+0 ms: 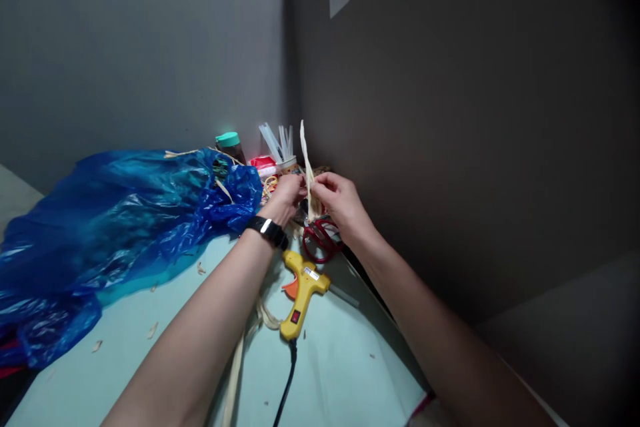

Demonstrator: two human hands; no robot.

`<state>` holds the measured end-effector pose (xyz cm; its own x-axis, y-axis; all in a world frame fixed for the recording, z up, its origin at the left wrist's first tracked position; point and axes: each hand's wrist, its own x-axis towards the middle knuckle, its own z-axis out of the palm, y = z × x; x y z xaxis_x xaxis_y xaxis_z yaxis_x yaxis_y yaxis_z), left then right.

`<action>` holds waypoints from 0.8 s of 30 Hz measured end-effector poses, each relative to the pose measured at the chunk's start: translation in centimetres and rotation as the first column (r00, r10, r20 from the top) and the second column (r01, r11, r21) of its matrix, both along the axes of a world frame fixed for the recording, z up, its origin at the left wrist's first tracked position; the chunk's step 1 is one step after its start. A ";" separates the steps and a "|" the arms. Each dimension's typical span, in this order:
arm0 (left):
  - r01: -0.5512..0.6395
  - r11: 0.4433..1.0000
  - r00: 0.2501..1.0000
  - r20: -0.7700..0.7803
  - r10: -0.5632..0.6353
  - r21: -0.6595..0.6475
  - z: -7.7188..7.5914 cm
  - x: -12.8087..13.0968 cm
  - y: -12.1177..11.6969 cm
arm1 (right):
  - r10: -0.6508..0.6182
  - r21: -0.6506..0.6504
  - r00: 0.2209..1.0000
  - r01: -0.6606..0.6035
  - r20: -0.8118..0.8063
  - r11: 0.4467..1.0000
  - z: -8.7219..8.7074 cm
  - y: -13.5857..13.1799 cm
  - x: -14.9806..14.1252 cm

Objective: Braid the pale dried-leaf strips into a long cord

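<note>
Long, narrow cream strip of dry-looking fibrous material (pixel 307 163), creased lengthwise. Near upright, top leaning slightly left. Tapers to thin tip on top, wider lower down. Pinched below mid-length by right hand (pixel 341 201); left hand (pixel 288 193) just beside, contact unclear. Bottom end partly hidden.

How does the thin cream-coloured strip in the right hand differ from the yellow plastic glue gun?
The thin cream-coloured strip is narrow and plain, while the yellow plastic glue gun is bulkier, with an orange trigger. The strip stands nearly upright, pinched by the right hand, whereas the glue gun lies on the pale blue-green tabletop. The glue gun has a black cord; the strip has none.
</note>
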<state>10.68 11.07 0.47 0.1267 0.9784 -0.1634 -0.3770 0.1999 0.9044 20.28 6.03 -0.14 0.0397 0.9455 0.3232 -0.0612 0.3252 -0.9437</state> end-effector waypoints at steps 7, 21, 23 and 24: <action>0.042 0.983 0.976 -0.219 -0.002 0.178 1.5 -6.7 -6.5 | 0.088 0.003 0.987 -0.089 0.138 0.996 -1.6 -0.6 -1.5; 0.125 0.978 0.957 -0.282 -0.075 0.164 -0.1 -12.2 -10.7 | 0.426 -0.119 0.902 -0.417 0.063 0.901 -2.2 -4.4 -5.7; 0.143 0.978 0.953 -0.287 -0.095 0.152 -0.2 -12.6 -10.6 | 0.404 -0.131 0.914 -0.398 0.025 0.908 -2.3 -4.6 -6.0; 0.149 0.978 0.951 -0.294 -0.100 0.148 -0.3 -12.7 -10.5 | 0.391 -0.139 0.920 -0.386 0.012 0.912 -2.3 -4.7 -6.1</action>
